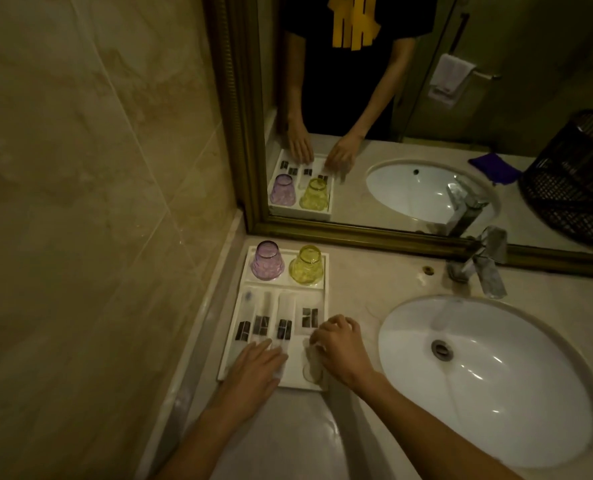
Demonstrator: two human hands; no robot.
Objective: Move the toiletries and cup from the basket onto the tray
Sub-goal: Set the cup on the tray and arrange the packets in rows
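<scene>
A white divided tray (324, 282) lies on the counter by the left wall. A purple cup (268, 260) and a yellow cup (307, 265) stand upside down in its far section. Several clear toiletry packets (263, 323) with dark labels fill the long slots, and a small packet (310, 317) sits at the right. My left hand (257, 367) lies flat on the near ends of the packets. My right hand (340, 344) is curled over a clear wrapped item (313, 367) in the near right compartment. The black mesh basket (575, 178) shows only as a mirror reflection.
A white oval sink (489, 379) with a chrome tap (483, 265) fills the counter to the right of the tray. A gold-framed mirror (357, 233) runs along the back. It reflects a purple cloth (492, 166) beside the basket. Tiled wall closes the left side.
</scene>
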